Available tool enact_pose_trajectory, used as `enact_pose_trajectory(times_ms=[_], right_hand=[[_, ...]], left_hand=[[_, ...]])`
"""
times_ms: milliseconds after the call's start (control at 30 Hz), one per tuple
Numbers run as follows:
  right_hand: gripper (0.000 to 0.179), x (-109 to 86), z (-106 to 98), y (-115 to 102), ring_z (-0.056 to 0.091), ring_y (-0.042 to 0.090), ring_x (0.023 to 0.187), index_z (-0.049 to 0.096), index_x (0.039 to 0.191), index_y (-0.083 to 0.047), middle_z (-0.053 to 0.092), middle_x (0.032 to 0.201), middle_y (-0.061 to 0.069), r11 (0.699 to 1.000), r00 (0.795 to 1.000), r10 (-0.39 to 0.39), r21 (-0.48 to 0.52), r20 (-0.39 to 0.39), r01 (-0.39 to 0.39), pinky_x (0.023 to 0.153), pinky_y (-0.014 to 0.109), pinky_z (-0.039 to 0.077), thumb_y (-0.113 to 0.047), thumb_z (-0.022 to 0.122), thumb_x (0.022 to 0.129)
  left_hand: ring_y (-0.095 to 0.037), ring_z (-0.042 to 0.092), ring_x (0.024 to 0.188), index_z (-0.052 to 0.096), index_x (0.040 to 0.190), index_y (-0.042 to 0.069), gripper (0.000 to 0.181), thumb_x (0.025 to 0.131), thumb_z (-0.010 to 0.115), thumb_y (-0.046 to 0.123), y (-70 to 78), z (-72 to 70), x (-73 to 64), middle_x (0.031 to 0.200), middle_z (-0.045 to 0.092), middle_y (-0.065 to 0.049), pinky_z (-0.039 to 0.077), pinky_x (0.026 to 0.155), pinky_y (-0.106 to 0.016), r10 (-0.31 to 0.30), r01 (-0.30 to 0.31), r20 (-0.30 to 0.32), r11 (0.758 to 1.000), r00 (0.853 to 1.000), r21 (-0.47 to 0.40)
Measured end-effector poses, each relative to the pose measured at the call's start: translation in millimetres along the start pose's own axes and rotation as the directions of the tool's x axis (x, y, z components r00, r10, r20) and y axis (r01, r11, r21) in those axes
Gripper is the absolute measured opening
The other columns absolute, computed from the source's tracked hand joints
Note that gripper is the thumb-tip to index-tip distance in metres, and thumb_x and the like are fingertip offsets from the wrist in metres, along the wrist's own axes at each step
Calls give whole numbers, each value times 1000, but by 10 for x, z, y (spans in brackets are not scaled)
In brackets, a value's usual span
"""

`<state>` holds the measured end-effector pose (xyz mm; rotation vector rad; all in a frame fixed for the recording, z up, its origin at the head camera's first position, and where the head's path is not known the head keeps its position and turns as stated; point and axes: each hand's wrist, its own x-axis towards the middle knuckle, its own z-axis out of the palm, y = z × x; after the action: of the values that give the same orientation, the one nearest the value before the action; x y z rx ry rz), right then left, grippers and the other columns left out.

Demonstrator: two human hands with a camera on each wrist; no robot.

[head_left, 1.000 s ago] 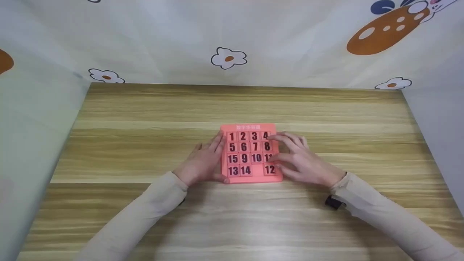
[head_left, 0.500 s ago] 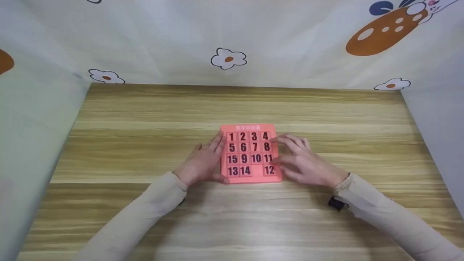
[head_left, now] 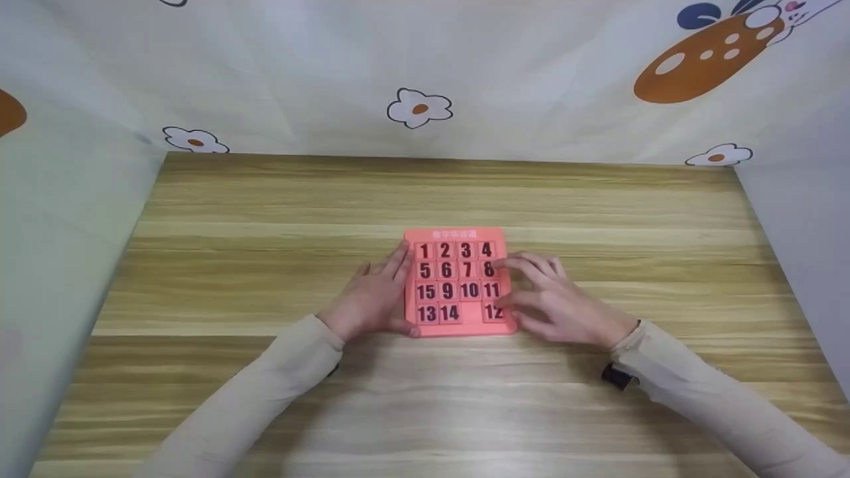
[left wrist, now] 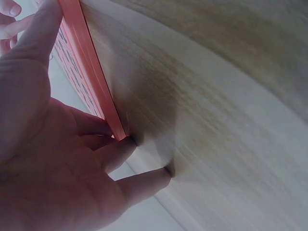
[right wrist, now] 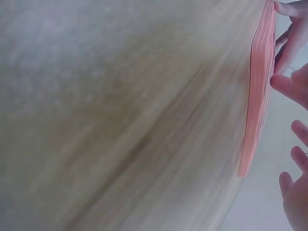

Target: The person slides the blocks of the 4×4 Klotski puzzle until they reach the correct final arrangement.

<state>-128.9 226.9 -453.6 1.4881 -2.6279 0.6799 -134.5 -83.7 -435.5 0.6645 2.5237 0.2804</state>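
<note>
A pink sliding number puzzle (head_left: 465,328) lies flat on the table, its numbered tiles facing up. The bottom row reads 13, 14, a gap, then tile 12 (head_left: 490,313). My left hand (head_left: 368,297) steadies the puzzle's left side, fingers extended along the edge and thumb at the lower left corner. In the left wrist view, two fingertips (left wrist: 168,174) of that hand rest on the table. From the right side, my right hand (head_left: 558,302) reaches over the edge, one fingertip at the top of tile 12 and another beside tile 8 (head_left: 489,269). Its other fingers are raised in the right wrist view.
The wood-grain table (head_left: 425,405) surrounds the puzzle. A pale curtain (head_left: 319,79) with printed flowers hangs along its back edge, and plain light panels (head_left: 73,232) border the sides. A dark wrist device (head_left: 616,376) shows at my right cuff.
My right hand has shifted slightly towards me, its fingertips going from tiles 4 and 11 down to tiles 8 and 12. The tile order and my left hand look the same.
</note>
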Motion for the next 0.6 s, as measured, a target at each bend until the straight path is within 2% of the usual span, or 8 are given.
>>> enact_pose_trajectory(times_ms=[233, 467, 600], right_hand=[[22, 91, 46, -59, 32, 37, 132, 74, 105, -14, 40, 145, 16, 1000, 1000, 3, 14, 15, -3, 100, 58, 27, -18, 67, 84], [31, 249, 147, -160, 30, 38, 134, 69, 119, -18, 35, 149, 15, 1000, 997, -16, 14, 72, 16, 102, 55, 27, -25, 63, 89], [34, 320, 199, -207, 28, 39, 136, 67, 123, -19, 34, 150, 14, 999, 995, -39, -4, 91, 40, 104, 55, 25, -28, 61, 91]], left_hand=[[-32, 5, 145, 1, 152, -3, 127, 70, 77, 58, -6, 5, -1, 158, -9, -17, 16, 112, -60, -2, 2, -1, 1000, 1000, 4], [-32, 4, 145, 0, 153, -1, 126, 71, 76, 57, -1, 2, -5, 158, -10, -16, 13, 113, -59, -9, 9, 5, 1000, 1000, -10], [-35, 9, 144, 3, 153, -2, 125, 71, 77, 57, -1, 0, -8, 159, -9, -16, 15, 112, -59, -4, 4, -1, 1000, 1000, -7]])
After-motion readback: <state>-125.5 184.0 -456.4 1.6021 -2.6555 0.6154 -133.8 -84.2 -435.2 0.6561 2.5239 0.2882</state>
